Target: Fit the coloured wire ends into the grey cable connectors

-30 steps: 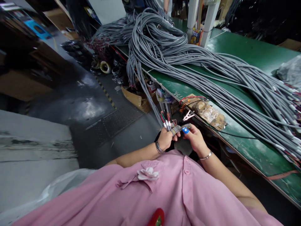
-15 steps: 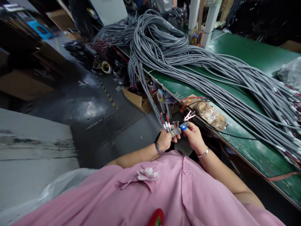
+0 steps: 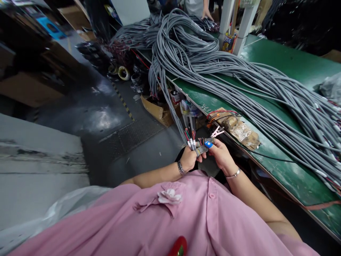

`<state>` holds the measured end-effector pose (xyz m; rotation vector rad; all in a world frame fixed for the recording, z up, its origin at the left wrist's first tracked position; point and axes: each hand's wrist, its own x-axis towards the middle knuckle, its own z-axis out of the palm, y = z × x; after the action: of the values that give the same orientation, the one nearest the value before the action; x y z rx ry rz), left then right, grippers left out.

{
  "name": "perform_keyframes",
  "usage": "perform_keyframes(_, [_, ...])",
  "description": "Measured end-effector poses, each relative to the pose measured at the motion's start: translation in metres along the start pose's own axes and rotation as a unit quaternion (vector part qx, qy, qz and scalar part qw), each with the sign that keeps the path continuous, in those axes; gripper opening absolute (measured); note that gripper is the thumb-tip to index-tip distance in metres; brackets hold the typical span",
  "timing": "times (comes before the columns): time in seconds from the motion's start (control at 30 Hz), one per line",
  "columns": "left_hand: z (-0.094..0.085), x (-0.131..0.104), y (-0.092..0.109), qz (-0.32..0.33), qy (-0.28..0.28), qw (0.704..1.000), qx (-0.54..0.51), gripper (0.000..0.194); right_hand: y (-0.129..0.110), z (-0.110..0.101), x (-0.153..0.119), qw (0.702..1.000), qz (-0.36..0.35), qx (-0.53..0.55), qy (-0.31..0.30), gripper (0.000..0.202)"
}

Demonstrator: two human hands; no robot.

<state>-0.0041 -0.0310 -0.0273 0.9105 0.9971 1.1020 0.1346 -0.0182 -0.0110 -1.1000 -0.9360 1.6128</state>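
Note:
My left hand (image 3: pixel 188 159) is closed around several grey cables (image 3: pixel 192 144), whose ends stick up with white sleeves and thin red, green and black wires. Close beside it, my right hand (image 3: pixel 220 155) pinches near a small fan of fine wire ends (image 3: pixel 201 140). A blue cover (image 3: pixel 208 144) sits on the right thumb. Grey coverings wrap some of the fingers, and they hide exactly what the right fingertips grip. From the left hand the cables run up to the large grey cable bundle (image 3: pixel 170 46) on the green table (image 3: pixel 279 53).
At the table edge lie a taped cardboard piece (image 3: pixel 239 131) and a pale pink clip (image 3: pixel 217 132). An open cardboard box (image 3: pixel 157 112) stands on the floor below. Another person's hand (image 3: pixel 206 13) is at the far end. A white block-like surface (image 3: pixel 39 153) stands at left.
The view has shifted slightly, so the scene sits a little further right. Another person's hand now shows more fully at the top. My hands stay together with the cables held.

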Motion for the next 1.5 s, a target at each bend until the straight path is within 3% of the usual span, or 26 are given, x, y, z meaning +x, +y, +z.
perform_keyframes(0.27, [0.001, 0.001, 0.000, -0.006, 0.018, 1.000, 0.011, 0.035, 0.011, 0.005, -0.001, 0.997, -0.037, 0.016, 0.065, 0.018])
perform_keyframes(0.4, [0.003, 0.002, 0.002, -0.008, 0.015, 1.000, -0.001, 0.033, 0.012, 0.008, -0.002, 0.988, -0.036, 0.089, 0.117, 0.014])
perform_keyframes(0.53, [0.001, 0.001, 0.003, -0.015, 0.017, 1.000, -0.001, 0.031, 0.009, -0.004, 0.000, 0.968, -0.023, 0.195, 0.157, 0.014])
perform_keyframes(0.63, [0.000, 0.001, 0.008, -0.009, 0.018, 1.000, -0.001, 0.031, 0.009, -0.019, 0.003, 0.961, 0.016, 0.248, 0.117, 0.016])
perform_keyframes(0.73, [0.002, 0.001, 0.017, -0.008, 0.005, 1.000, -0.004, 0.030, 0.008, -0.029, 0.008, 0.963, 0.032, 0.258, 0.069, 0.032])
perform_keyframes(0.83, [0.008, 0.003, 0.026, -0.022, -0.017, 0.999, -0.016, 0.029, 0.001, -0.030, 0.017, 0.974, 0.015, 0.223, 0.034, 0.043])
perform_keyframes(0.93, [0.015, 0.006, 0.030, -0.029, -0.032, 0.999, -0.023, 0.029, -0.005, -0.023, 0.025, 0.982, -0.016, 0.187, 0.008, 0.041])
perform_keyframes(1.2, [0.019, 0.016, 0.029, -0.033, -0.036, 0.998, -0.045, 0.028, 0.003, -0.013, 0.037, 0.977, -0.028, 0.211, -0.006, 0.044])
perform_keyframes(1.5, [0.017, 0.019, 0.022, -0.042, -0.040, 0.998, -0.030, 0.029, -0.002, -0.003, 0.040, 0.963, -0.020, 0.267, 0.039, 0.041])
